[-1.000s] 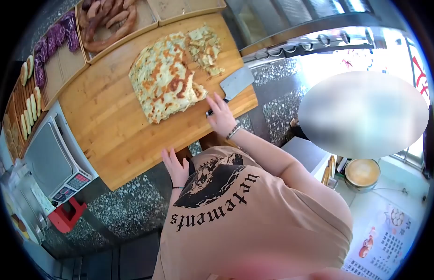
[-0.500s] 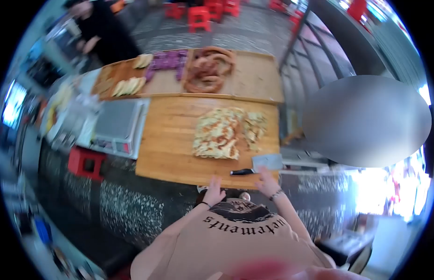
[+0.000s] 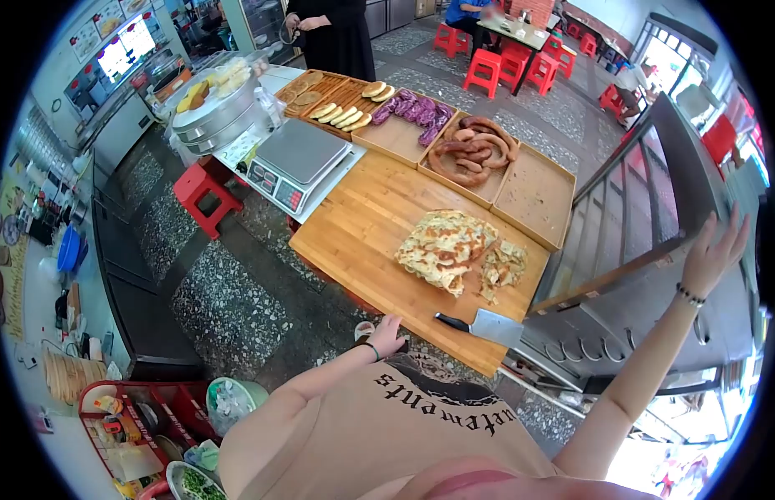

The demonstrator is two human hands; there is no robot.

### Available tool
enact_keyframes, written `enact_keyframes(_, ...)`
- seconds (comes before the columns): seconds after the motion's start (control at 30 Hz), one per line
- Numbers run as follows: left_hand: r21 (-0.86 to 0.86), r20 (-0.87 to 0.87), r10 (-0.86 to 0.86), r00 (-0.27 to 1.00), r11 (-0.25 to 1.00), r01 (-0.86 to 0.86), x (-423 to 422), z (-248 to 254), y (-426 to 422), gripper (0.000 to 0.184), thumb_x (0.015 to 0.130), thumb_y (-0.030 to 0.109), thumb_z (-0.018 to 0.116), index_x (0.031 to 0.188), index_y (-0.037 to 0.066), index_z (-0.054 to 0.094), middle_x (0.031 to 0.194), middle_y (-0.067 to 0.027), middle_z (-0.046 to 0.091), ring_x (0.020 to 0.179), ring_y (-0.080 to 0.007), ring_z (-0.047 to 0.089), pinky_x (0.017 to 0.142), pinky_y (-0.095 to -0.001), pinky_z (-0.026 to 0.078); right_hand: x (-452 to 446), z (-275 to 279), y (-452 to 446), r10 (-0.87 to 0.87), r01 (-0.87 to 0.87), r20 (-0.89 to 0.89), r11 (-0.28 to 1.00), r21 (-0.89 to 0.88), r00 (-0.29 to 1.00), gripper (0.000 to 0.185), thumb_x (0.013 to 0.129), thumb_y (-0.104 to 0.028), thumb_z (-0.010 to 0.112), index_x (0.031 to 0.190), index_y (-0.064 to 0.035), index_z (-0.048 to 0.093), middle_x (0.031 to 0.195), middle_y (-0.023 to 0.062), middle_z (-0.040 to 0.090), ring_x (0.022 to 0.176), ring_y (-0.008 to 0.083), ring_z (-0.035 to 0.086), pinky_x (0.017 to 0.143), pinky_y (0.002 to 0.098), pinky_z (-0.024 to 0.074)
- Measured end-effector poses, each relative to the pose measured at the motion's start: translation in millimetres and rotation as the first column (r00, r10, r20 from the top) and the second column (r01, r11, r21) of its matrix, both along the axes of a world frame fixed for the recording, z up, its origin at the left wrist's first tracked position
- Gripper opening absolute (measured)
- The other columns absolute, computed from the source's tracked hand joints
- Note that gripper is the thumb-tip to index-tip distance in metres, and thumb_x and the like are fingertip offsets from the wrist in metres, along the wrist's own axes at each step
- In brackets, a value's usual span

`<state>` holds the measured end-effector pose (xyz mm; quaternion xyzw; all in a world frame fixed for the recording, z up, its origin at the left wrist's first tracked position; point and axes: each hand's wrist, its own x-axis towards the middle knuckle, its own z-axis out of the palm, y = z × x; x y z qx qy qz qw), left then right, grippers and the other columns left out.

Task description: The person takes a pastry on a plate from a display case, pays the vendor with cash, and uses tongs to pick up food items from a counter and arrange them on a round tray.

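My left hand (image 3: 388, 337) is at the near edge of the wooden cutting board (image 3: 346, 221), fingers stretched out and holding nothing. Raised far to the right, my right hand (image 3: 714, 248) is open with fingers spread, beside the dark metal-framed cabinet. A cleaver (image 3: 497, 327) with a black handle lies flat near the board's front right corner, apart from both hands. Behind it sits a thick browned flatbread (image 3: 447, 250), with a pile of torn or cut pieces (image 3: 502, 268) to its right.
Cardboard trays behind the board hold coiled sausages (image 3: 473, 150), purple pieces (image 3: 414, 115) and pale flat cakes (image 3: 341, 117). A digital scale (image 3: 300, 154) stands left of the board, a red stool (image 3: 206, 198) below it. A person in black (image 3: 336, 37) stands beyond the trays.
My right hand has left the area by the cleaver and risen far to the right. My left hand stays by the board's edge. The view has turned and tilted.
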<state>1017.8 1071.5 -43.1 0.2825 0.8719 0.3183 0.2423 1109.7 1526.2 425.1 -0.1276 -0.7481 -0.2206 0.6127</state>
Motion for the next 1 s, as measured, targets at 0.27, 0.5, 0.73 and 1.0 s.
enact_keyframes(0.27, 0.076, 0.002, 0.082, 0.997, 0.994, -0.082, -71.0, -20.3, -47.3, 0.057, 0.078, 0.022, 0.059, 0.127, -0.003, 0.041, 0.129, -0.0276, 0.04, 0.118, -0.041, 0.043, 0.101, -0.0414, 0.037, -8.4, -16.3, 67.3, -0.471, 0.471, 0.141, 0.881, 0.032, 0.871, 0.036, 0.089, -0.026, 0.054, 0.125, -0.0165, 0.055, 0.122, 0.0102, 0.056, 0.113, 0.0256, 0.051, 0.099, 0.0424, 0.0349)
enact_keyframes(0.5, 0.001, -0.037, 0.042, 0.998, 0.999, -0.042, -130.5, -24.1, -80.1, 0.056, 0.076, 0.023, 0.059, 0.124, -0.002, 0.044, 0.121, -0.0272, 0.047, 0.113, -0.0412, 0.047, 0.098, -0.0426, 0.039, -14.5, -14.1, 45.9, -0.493, 0.49, 0.081, 0.87, 0.049, 0.866, 0.037, 0.087, -0.015, 0.053, 0.124, -0.0127, 0.055, 0.111, 0.0112, 0.059, 0.104, 0.0271, 0.054, 0.094, 0.0418, 0.0391)
enact_keyframes(0.73, -0.047, -0.074, -0.071, 0.995, 0.997, 0.067, -156.0, -32.3, -102.0, 0.045, 0.073, 0.019, 0.058, 0.112, -0.002, 0.05, 0.111, -0.025, 0.052, 0.107, -0.0391, 0.049, 0.093, -0.0432, 0.041, -2.5, -17.2, 72.0, -0.592, 0.587, 0.124, 0.806, 0.076, 0.796, 0.033, 0.089, -0.02, 0.055, 0.12, -0.0109, 0.057, 0.113, 0.0095, 0.059, 0.103, 0.0269, 0.055, 0.091, 0.0405, 0.0423)
enact_keyframes(1.0, -0.251, 0.008, -0.303, 0.953, 0.922, 0.295, -183.5, -67.6, -103.8, 0.053, 0.077, 0.026, 0.057, 0.12, -0.003, 0.048, 0.129, -0.0269, 0.042, 0.122, -0.0383, 0.04, 0.103, -0.0414, 0.034, -4.0, -20.0, 78.9, -0.631, 0.623, 0.072, 0.775, 0.11, 0.772, 0.032, 0.088, -0.022, 0.057, 0.119, -0.0138, 0.058, 0.112, 0.0069, 0.06, 0.102, 0.0252, 0.055, 0.091, 0.0392, 0.0429)
